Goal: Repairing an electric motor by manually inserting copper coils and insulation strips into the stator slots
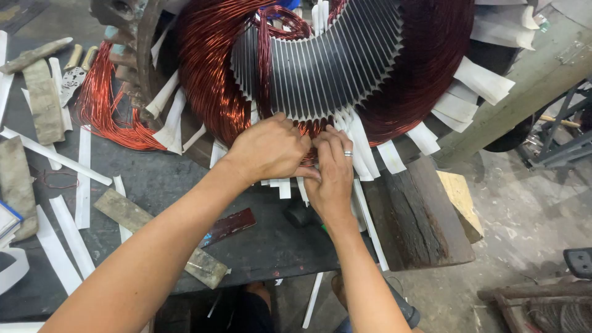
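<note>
Head view: a large motor stator (pixel 333 68) lies at the far middle of the dark tabletop (pixel 154 179), its grey slotted core wrapped in copper windings (pixel 203 80) with white insulating paper strips (pixel 364 148) fanning out of the slots. Left hand (pixel 268 148) and right hand (pixel 333 176) touch at the stator's near edge, fingers curled and pressing on the strips and copper there; right hand wears a ring. Loose copper wire (pixel 105 105), worn wooden wedges (pixel 43 102) and more paper strips lie at left.
</note>
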